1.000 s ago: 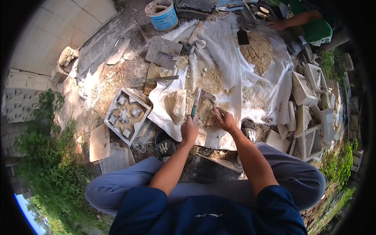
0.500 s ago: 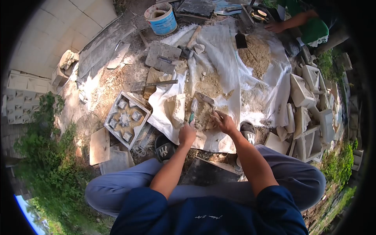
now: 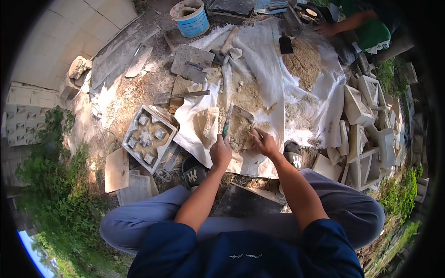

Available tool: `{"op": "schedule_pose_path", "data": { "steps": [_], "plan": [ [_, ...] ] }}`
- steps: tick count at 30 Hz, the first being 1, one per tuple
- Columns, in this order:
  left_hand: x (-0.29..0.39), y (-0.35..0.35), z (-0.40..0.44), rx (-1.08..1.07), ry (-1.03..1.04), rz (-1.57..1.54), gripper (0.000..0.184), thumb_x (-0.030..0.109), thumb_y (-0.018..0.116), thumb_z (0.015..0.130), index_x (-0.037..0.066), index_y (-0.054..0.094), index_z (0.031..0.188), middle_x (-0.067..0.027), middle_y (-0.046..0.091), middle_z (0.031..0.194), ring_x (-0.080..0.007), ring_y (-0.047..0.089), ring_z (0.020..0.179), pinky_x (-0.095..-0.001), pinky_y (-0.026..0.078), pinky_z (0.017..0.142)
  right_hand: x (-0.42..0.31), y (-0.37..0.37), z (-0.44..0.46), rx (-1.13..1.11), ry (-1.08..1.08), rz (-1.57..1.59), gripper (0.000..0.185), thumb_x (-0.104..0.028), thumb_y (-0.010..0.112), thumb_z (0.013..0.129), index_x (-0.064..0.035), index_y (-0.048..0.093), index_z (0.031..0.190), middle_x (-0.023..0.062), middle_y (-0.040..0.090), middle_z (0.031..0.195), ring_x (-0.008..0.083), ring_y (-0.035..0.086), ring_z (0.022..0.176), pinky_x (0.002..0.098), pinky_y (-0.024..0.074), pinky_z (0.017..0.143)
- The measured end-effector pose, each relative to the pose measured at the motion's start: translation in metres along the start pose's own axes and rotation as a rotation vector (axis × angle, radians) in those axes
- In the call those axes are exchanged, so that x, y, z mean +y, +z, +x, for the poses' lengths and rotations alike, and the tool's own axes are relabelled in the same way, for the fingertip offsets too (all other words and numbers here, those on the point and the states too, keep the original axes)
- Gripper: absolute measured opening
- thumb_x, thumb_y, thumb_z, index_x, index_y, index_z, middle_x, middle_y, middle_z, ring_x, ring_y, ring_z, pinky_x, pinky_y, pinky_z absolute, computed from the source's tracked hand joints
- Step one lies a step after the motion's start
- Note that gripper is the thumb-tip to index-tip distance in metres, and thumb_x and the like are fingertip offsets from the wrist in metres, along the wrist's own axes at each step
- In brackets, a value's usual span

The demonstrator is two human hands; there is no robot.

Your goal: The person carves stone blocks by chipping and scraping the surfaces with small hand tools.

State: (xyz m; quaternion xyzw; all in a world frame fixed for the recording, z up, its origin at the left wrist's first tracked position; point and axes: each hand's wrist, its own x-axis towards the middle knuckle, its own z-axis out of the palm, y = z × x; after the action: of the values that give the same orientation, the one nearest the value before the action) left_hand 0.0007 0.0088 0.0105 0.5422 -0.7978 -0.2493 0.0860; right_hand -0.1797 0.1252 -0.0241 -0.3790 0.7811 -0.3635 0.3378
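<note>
My left hand (image 3: 221, 152) is closed round the green handle of a narrow-bladed hand tool (image 3: 228, 118); its pale blade points away from me. Whether it is a trowel or a knife I cannot tell. My right hand (image 3: 264, 142) has its fingers curled together at the edge of a sandy, crumbly heap (image 3: 240, 132); what they grip, if anything, is hidden. A dark flat-edged piece (image 3: 243, 113) lies at the heap's far side. Left of the tool, a pale broken block (image 3: 211, 123) rests on the white sheet (image 3: 264, 166).
A star-patterned mould (image 3: 149, 139) lies on the left. Beyond the heap are a flat float (image 3: 187, 64), a hammer (image 3: 227, 44) and a blue-white bucket (image 3: 191, 23). Pale cast blocks (image 3: 359, 106) are piled at right. Another person's hand (image 3: 326, 29) is at the upper right.
My left hand has shifted slightly left and away from me. The green-handled tool now shows more of its length, its blade tip farther from me. My right hand has barely moved.
</note>
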Motion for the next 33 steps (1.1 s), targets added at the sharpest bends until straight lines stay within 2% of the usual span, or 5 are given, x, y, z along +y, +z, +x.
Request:
{"op": "schedule_pose_path", "data": {
  "steps": [5,11,14,20,33],
  "plan": [
    [-0.018,0.010,-0.006,-0.194,-0.037,0.079,0.038,0.039,0.048,0.100,0.001,0.055,0.097,-0.0257,0.066,0.077,-0.0472,0.065,0.079,-0.0578,0.049,0.069,-0.002,-0.001,0.001,-0.050,0.026,0.039,0.052,-0.038,0.061,0.093,-0.0038,0.056,0.132,0.0275,0.066,0.112,0.0424,0.063,0.108,0.0430,0.0499,0.091],
    [0.002,-0.001,-0.013,-0.065,0.007,-0.001,0.039,0.040,0.047,0.100,0.002,0.056,0.104,-0.0257,0.067,0.082,-0.0462,0.065,0.084,-0.0558,0.050,0.073,-0.020,-0.002,-0.006,-0.021,0.006,0.011,0.049,-0.036,0.061,0.094,-0.0032,0.058,0.130,0.0259,0.066,0.113,0.0429,0.062,0.108,0.0433,0.0499,0.090],
    [-0.013,0.014,-0.018,-0.320,-0.053,0.185,0.038,0.039,0.050,0.099,0.002,0.057,0.104,-0.0270,0.067,0.091,-0.0449,0.065,0.092,-0.0541,0.050,0.077,-0.029,-0.009,0.000,-0.019,0.084,-0.003,0.046,-0.036,0.061,0.094,-0.0062,0.058,0.129,0.0263,0.066,0.112,0.0441,0.061,0.108,0.0449,0.0496,0.090],
    [0.022,-0.006,-0.013,-0.201,-0.051,0.034,0.032,0.034,0.053,0.098,0.003,0.057,0.105,-0.0265,0.067,0.090,-0.0464,0.064,0.091,-0.0551,0.050,0.077,-0.030,-0.002,-0.005,-0.005,0.120,-0.028,0.043,-0.034,0.059,0.094,-0.0074,0.059,0.128,0.0261,0.065,0.111,0.0460,0.060,0.106,0.0472,0.0491,0.089],
    [-0.018,0.012,-0.018,-0.149,-0.019,0.087,0.035,0.038,0.051,0.099,0.004,0.059,0.103,-0.0270,0.067,0.083,-0.0473,0.064,0.081,-0.0571,0.049,0.070,-0.015,0.007,-0.001,0.049,0.063,-0.008,0.045,-0.042,0.059,0.093,-0.0132,0.061,0.127,0.0267,0.066,0.107,0.0469,0.061,0.102,0.0505,0.0495,0.087]
  ]
}}
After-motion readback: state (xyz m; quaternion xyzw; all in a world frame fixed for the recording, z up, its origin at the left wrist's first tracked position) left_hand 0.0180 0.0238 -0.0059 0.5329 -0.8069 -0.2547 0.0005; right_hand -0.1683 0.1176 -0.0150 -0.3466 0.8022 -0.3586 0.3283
